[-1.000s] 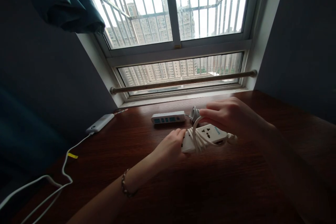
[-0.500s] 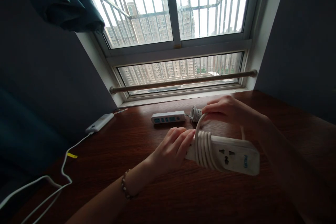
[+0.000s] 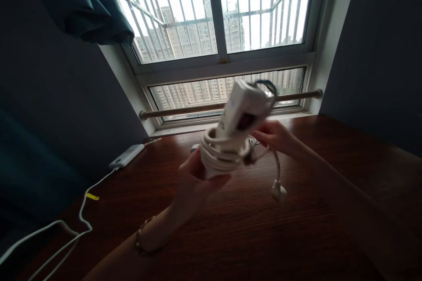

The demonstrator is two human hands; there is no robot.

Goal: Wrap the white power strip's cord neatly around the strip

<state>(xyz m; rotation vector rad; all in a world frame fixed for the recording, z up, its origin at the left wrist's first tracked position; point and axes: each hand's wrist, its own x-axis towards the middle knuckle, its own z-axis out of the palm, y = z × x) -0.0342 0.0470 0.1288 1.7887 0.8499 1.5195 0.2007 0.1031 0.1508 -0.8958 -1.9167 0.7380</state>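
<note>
My left hand (image 3: 193, 182) grips the lower end of a white power strip (image 3: 242, 112), lifted off the dark wooden desk (image 3: 250, 232) and tilted up toward the window. Its white cord (image 3: 219, 153) is coiled several times around the strip's lower part. My right hand (image 3: 277, 137) is closed on the cord just right of the coil. From it a loose length hangs down to the plug (image 3: 278, 192), which dangles just above the desk.
A white power bank (image 3: 127, 156) lies at the desk's back left, with white cables (image 3: 70, 228) trailing to the left edge. A second power strip is mostly hidden behind my left hand. A wooden rod (image 3: 296, 95) crosses the barred window. A dark curtain (image 3: 79, 4) hangs top left.
The power strip has been lifted from low over the desk and swung upright toward the window. My left hand rose with it; the plug now hangs free from my right hand.
</note>
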